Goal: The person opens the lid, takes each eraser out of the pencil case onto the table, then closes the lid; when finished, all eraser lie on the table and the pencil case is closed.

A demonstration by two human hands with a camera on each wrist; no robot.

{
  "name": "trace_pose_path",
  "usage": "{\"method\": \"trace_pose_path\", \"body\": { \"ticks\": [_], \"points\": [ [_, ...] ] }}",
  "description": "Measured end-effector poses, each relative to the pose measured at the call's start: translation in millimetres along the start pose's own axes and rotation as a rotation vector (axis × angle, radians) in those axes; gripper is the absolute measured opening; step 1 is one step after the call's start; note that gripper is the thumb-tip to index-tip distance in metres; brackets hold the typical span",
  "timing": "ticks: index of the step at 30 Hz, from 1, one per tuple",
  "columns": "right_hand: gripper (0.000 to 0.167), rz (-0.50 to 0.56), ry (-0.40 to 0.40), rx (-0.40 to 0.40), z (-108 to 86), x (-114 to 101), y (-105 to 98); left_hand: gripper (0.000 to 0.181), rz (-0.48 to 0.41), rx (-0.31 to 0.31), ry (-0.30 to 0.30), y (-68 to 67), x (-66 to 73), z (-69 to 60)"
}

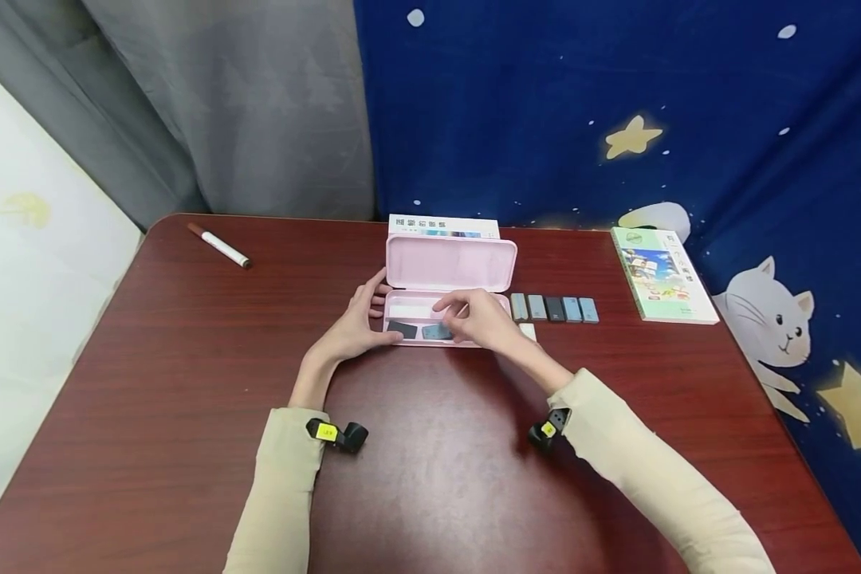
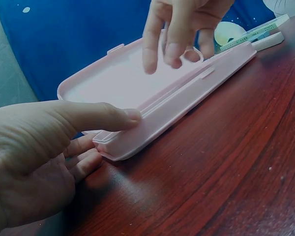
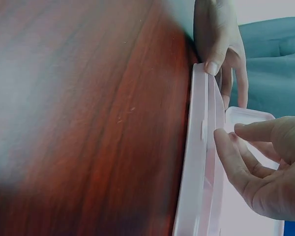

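A pink case (image 1: 450,265) lies with its lid raised. In its tray are a dark block (image 1: 402,329) and a blue-grey block (image 1: 436,332). The left hand (image 1: 353,328) holds the case's left end; in the left wrist view its thumb (image 2: 120,118) presses on the front rim and its fingers lie at the end. Above the tray hovers the right hand (image 1: 482,320), beside the blue-grey block. Its fingers are loosely bent, with a gap between thumb and fingertips and nothing visible between them in the right wrist view (image 3: 270,169).
Right of the case stands a row of several small blocks (image 1: 555,308), with a white block (image 1: 528,330) in front, partly behind the right wrist. A white box (image 1: 445,226) is behind the lid. A book (image 1: 664,275) lies far right, a marker (image 1: 219,245) far left.
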State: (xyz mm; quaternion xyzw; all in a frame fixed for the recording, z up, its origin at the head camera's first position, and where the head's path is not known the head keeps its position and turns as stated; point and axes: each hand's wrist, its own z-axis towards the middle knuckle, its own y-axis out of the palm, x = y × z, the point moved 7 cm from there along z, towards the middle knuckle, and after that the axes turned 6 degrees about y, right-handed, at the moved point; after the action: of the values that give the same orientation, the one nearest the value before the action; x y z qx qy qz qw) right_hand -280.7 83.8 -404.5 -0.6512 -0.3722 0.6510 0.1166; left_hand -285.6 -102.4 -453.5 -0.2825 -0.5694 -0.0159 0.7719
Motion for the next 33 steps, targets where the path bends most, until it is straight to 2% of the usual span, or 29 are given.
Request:
{"method": "trace_pose_path", "body": {
  "ticks": [3,10,12,18,21,24,30,33],
  "points": [
    [0.017,-0.027,-0.039,-0.047,5.9,-4.6,6.8,0.11,-0.001,0.002,0.006,0.7,0.3,0.4],
    [0.019,-0.192,-0.143,-0.114,11.5,-8.3,17.2,0.11,-0.013,0.006,0.011,2.6,2.6,0.6],
    [0.018,-0.228,-0.164,-0.119,11.2,-8.3,19.3,0.109,-0.031,0.006,0.018,3.1,7.8,0.5],
    [0.018,-0.372,-0.253,-0.095,11.1,-13.4,25.6,0.103,-0.06,-0.009,0.027,-0.7,39.8,-3.7],
    [0.018,-0.423,-0.292,-0.093,10.3,-16.6,28.4,0.102,-0.049,-0.01,0.033,-1.9,45.7,-5.1],
    [0.017,-0.443,-0.289,-0.089,9.8,-17.1,28.9,0.101,-0.041,-0.008,0.037,-2.2,47.1,-5.2],
    [0.015,-0.493,-0.209,-0.053,9.6,-13.1,25.5,0.101,-0.049,-0.007,0.029,-2.2,44.6,-5.2],
    [0.013,-0.5,-0.203,-0.025,10.2,-13.2,23.3,0.102,-0.051,-0.008,0.019,-2.8,43.8,-5.8]
  ]
}}
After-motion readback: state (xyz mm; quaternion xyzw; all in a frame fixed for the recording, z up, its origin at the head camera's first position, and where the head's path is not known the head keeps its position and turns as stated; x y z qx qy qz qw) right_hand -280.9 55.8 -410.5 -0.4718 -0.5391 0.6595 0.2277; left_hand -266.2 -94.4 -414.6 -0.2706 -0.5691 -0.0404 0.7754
